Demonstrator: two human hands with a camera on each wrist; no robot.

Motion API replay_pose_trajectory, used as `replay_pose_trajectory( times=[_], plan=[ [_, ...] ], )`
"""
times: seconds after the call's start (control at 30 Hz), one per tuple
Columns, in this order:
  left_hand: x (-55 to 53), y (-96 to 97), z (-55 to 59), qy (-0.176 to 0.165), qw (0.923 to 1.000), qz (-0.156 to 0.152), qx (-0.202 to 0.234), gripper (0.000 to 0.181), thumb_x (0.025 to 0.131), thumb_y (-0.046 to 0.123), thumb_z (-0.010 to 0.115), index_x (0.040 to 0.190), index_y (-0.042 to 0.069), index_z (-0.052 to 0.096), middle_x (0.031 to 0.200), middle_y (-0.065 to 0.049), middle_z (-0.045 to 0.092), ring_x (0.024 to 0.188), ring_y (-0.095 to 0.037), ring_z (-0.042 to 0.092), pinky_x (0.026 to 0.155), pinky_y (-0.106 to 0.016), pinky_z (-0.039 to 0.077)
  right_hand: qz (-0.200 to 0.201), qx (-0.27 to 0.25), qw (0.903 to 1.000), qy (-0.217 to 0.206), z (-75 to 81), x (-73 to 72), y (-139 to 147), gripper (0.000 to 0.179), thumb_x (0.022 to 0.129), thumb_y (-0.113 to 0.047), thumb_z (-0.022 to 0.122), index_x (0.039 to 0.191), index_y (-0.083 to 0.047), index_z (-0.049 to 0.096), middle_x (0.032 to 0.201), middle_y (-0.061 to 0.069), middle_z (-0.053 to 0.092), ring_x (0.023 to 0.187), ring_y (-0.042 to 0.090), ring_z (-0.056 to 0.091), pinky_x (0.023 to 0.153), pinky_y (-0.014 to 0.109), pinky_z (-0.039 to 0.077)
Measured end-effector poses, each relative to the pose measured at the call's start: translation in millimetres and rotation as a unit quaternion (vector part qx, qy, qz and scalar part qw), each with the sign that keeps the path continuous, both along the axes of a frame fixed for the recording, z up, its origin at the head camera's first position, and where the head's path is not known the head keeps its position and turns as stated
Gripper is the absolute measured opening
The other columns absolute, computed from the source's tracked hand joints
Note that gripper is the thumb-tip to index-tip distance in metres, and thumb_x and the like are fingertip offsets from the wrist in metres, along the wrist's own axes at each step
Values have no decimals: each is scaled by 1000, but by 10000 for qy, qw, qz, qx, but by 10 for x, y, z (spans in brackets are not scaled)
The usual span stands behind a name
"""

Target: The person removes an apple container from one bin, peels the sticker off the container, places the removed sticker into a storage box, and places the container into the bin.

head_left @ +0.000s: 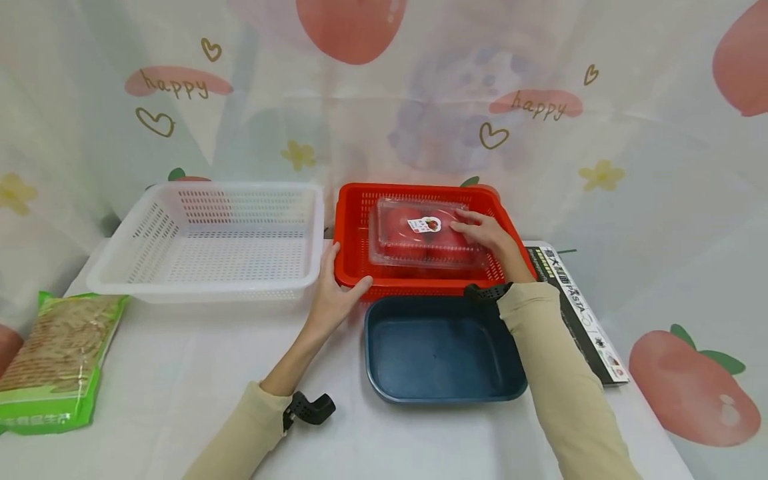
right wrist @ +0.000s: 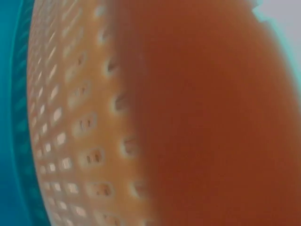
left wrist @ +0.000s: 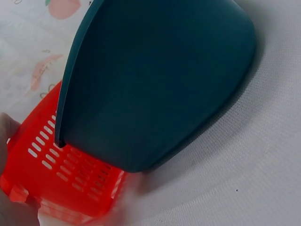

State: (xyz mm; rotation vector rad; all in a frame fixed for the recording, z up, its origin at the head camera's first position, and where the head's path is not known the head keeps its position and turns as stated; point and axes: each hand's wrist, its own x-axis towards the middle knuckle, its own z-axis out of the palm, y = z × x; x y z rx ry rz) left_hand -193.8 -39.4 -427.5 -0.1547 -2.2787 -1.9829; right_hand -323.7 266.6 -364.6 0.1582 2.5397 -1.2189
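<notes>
Inside the red basket (head_left: 414, 287), the clear box (head_left: 414, 241) extends crosswise left from my right grip (head_left: 489, 233), whose closure I cannot tell.

Head view bright, evenly lit, mostly sharp; faint soft shadow on surface (head_left: 180, 407) below white basket (head_left: 207, 288); small glints on clear box (head_left: 411, 245). Left wrist dimmer; tub (left wrist: 155, 80) dark, soft shadow along its base, red basket's (left wrist: 49, 189) lower edge smeared. Right wrist: orange-brown foreground (right wrist: 211, 117) badly out of focus, upper right corner washed out.
</notes>
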Motion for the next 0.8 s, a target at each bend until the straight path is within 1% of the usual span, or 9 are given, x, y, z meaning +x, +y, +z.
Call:
replay_pose_trajectory(
  times=[0.1,0.23,0.37,0.5,0.63,0.8],
  plan=[
    [-5,3,-2,32,10000,-24,4,96,80,27,79,153,26,18,152,1,32,134,-24,41,93,-41,54,128,181,9997,-44,50,-1,6,77,93,-44,58,155,-25,16,154,23,30,132,41,37,103,51,45],
    [-6,12,1,-54,10000,-21,9,97,80,22,79,154,25,16,152,2,31,133,-22,41,94,-41,53,335,387,9986,-149,140,17,9,80,93,-43,59,156,-24,14,154,23,30,130,40,38,101,51,46],
    [-9,15,-2,-125,9999,36,-7,99,79,21,79,154,24,15,153,2,30,134,-23,40,94,-41,53,435,281,9980,-353,213,23,-9,79,94,-44,58,156,-24,14,153,22,30,128,39,40,101,50,47],
    [1,13,3,-64,10000,35,1,98,79,23,79,154,25,16,153,3,30,134,-25,40,94,-41,53,397,168,9978,-500,244,7,-20,79,94,-43,57,156,-24,13,155,22,28,129,39,39,102,49,46],
    [2,11,0,27,10000,21,44,95,80,24,78,153,26,17,153,2,30,135,-28,41,94,-42,53,376,111,9977,-555,257,-18,-24,78,95,-43,57,156,-22,14,154,21,29,128,38,39,102,48,47],
    [3,12,-8,19,10000,24,4,96,79,30,79,153,26,17,154,-1,30,135,-31,40,93,-41,53,431,132,9970,-629,303,-46,-31,75,96,-42,54,156,-17,16,154,23,28,130,38,36,105,49,44]
  ],
)
